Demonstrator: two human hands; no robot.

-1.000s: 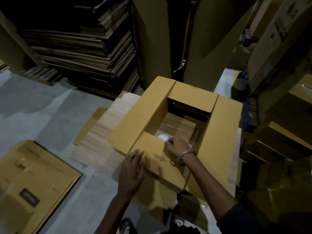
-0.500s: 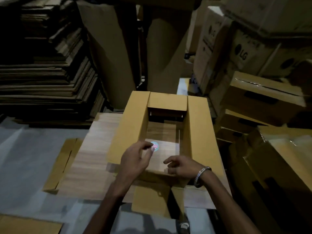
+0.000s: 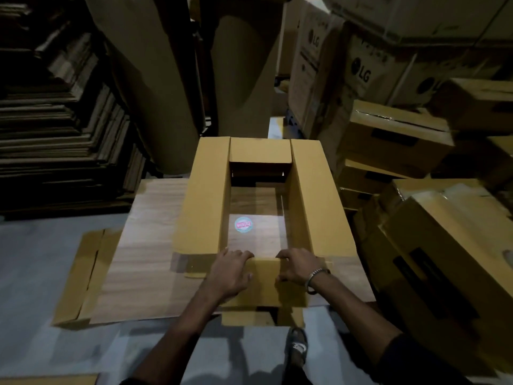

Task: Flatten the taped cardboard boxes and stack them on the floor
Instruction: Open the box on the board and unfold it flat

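Upper left of the frame: stack of flattened cardboard (image 3: 63, 129), layered edges dim, its top lost in shadow.

Lower left: flattened box (image 3: 80, 276) on the grey floor (image 3: 33, 268), partly covered by a wood-grain board (image 3: 144, 245); another cardboard edge at the bottom left corner is cut off by the frame.

Centre: open cardboard box (image 3: 205, 195) standing on the board, four top flaps folded outward, both ends open (wood grain and a round pink-and-teal sticker (image 3: 243, 224) show through its middle; the sticker's lettering is unreadable).

Lower centre: left hand (image 3: 231, 270), fingers curled over the inner edge of the near flap (image 3: 263, 282), thumb on the flap's face. Right hand (image 3: 295, 266) just beside it, gripping the same edge likewise; bracelet (image 3: 315, 276) at the wrist. The hands are apart.

Bottom centre: shoe (image 3: 297, 345), half hidden under the right forearm.

Upper centre: two tall rolls of brown paper (image 3: 155, 87), tops cut off.

Right: LG-printed cartons (image 3: 361, 70) and plain boxes (image 3: 430, 245), stacked unevenly, far edges dark.
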